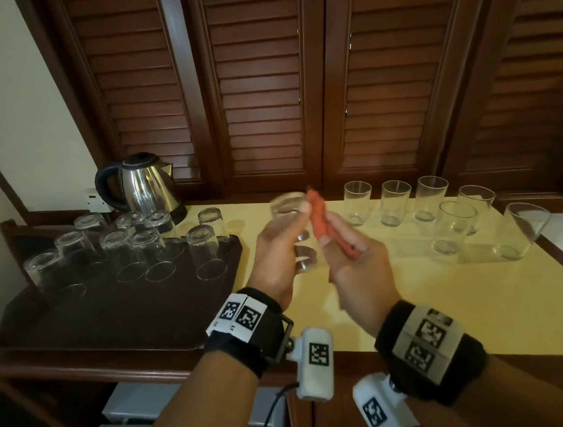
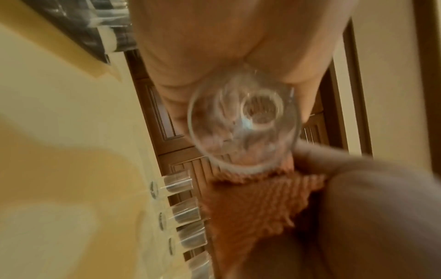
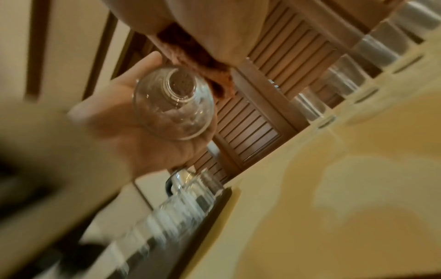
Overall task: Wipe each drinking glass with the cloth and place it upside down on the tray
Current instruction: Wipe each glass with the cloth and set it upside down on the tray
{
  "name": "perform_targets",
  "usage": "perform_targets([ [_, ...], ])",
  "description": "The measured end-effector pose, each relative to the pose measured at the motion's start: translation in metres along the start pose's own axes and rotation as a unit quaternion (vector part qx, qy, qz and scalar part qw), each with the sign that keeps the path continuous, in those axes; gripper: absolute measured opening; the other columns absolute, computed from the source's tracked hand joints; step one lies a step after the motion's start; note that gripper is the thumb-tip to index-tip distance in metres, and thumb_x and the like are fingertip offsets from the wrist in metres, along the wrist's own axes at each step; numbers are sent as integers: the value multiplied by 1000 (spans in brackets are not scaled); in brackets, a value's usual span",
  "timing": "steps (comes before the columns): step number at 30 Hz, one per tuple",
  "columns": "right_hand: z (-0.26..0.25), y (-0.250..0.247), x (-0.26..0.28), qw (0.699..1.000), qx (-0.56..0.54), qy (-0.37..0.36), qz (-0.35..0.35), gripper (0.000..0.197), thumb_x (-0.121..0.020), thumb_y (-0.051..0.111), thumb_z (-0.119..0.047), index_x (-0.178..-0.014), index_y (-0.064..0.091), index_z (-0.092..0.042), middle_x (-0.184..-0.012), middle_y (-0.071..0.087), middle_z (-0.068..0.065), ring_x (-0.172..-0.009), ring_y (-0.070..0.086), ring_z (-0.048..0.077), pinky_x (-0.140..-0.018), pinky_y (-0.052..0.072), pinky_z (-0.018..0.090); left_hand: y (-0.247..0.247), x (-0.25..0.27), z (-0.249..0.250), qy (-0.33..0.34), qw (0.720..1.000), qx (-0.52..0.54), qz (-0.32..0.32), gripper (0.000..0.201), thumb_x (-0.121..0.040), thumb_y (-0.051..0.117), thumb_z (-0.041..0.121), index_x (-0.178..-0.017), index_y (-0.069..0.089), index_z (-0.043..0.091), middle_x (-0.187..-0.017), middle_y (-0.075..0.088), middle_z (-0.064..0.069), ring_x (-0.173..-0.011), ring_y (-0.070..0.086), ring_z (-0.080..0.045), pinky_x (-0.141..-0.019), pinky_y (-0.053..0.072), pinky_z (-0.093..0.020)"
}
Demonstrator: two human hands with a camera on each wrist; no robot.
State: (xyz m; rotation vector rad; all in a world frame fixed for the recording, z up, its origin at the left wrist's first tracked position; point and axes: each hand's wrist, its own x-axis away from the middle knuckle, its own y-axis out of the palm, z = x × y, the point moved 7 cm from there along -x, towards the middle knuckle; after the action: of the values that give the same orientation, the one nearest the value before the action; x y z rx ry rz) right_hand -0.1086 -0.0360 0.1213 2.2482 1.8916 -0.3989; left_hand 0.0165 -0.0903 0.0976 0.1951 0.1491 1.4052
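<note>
A: What is filling the background?

B: Dark brown louvred wooden shutters [image 1: 260, 77] are running across the top of the frame, and a pale yellow countertop [image 1: 419, 303] is spreading below them at centre right.

A: How are the hands sitting?

B: Both are raised at centre frame, close together. The left hand [image 1: 278, 251] is curling around a clear drinking glass [image 1: 288, 209], holding it above the countertop with its mouth tipped away from the head camera; the left wrist view is looking up at its base. The right hand [image 1: 357, 261] is pinching a folded orange-red cloth [image 1: 320, 225] between thumb and fingers, and the cloth is standing just beside the glass rim; I cannot tell whether they are touching.

A: What is holding what?

B: A dark brown rectangular tray [image 1: 111, 315] is lying at lower left, carrying nine clear glasses upside down [image 1: 204, 251] in its far half.

A: And elsewhere?

B: Six clear glasses are standing upright [image 1: 397, 202] on the countertop at right, four in a back row and two nearer. One stainless steel kettle with a black handle [image 1: 146, 185] is standing behind the tray at upper left.
</note>
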Motion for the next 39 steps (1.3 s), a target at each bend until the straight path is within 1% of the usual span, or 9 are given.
perform_targets([
  [5, 5, -11, -9, 999, -26, 17, 36, 44, -104, 55, -16, -142, 52, -37, -128, 67, -17, -99, 64, -9, -97, 56, 31, 3, 4, -5, -46, 997, -23, -51, 43, -100, 64, 47, -132, 63, 19, -124, 70, -22, -92, 72, -35, -80, 58, -42],
  [9, 8, 8, 7, 999, -5, 22, -23, 48, -105, 52, -16, -138, 43, -48, -102, 74, -18, -64, 60, -1, -57, 50, 14, -9, 0, 2, -25, 1000, -12, 11, 49, -98, 60, 62, -126, 68, 22, -124, 71, -20, -92, 71, -35, -83, 58, -45],
  [13, 13, -3, -8, 997, -61, 40, 38, 38, -103, 56, -24, -133, 58, -47, -121, 69, -19, -107, 66, 1, -94, 56, 30, -1, 1, 0, -33, 998, -40, -42, 44, -99, 67, 50, -129, 66, 19, -111, 71, -14, -88, 71, -29, -76, 58, -39],
  [17, 9, 8, 1, 999, -33, 23, 9, 37, -102, 59, -23, -134, 57, -42, -104, 72, -20, -76, 62, -2, -65, 52, 15, -5, 1, -1, -29, 999, -19, 6, 52, -97, 56, 66, -127, 69, 26, -119, 73, -17, -102, 73, -35, -91, 59, -48],
  [21, 15, -6, -9, 995, -58, 49, 68, 35, -102, 59, -22, -133, 62, -36, -115, 67, -21, -104, 63, -3, -91, 52, 23, 4, 5, -11, -45, 997, -45, -32, 42, -98, 68, 48, -130, 61, 21, -120, 70, -23, -90, 70, -31, -73, 57, -38],
  [25, 14, 7, 6, 999, -33, 40, 15, 39, -103, 56, -18, -135, 55, -40, -107, 72, -20, -67, 60, -7, -56, 50, 11, -5, 2, -9, -46, 999, -10, 1, 48, -99, 56, 64, -127, 65, 26, -127, 68, -20, -106, 70, -35, -96, 58, -52],
  [28, 18, -7, -4, 995, -52, 54, 70, 38, -103, 57, -21, -139, 59, -33, -127, 69, -14, -98, 62, -10, -91, 56, 22, 0, 4, -12, -68, 996, -24, -51, 38, -103, 63, 45, -132, 60, 20, -117, 69, -18, -90, 69, -31, -79, 57, -41],
  [36, 12, -5, -7, 994, -53, 61, 77, 42, -102, 59, -20, -142, 53, -33, -122, 67, -15, -97, 64, -6, -96, 56, 31, -4, 5, -8, -74, 996, 1, -54, 36, -105, 59, 44, -132, 60, 20, -115, 66, -19, -90, 68, -31, -79, 56, -40],
  [39, 12, 12, 4, 998, -25, 58, 17, 42, -103, 56, -21, -140, 51, -41, -106, 67, -14, -69, 61, -5, -62, 52, 14, -14, 2, -1, -35, 999, -5, -8, 45, -100, 57, 61, -125, 67, 24, -123, 65, -19, -93, 66, -30, -82, 56, -43],
])
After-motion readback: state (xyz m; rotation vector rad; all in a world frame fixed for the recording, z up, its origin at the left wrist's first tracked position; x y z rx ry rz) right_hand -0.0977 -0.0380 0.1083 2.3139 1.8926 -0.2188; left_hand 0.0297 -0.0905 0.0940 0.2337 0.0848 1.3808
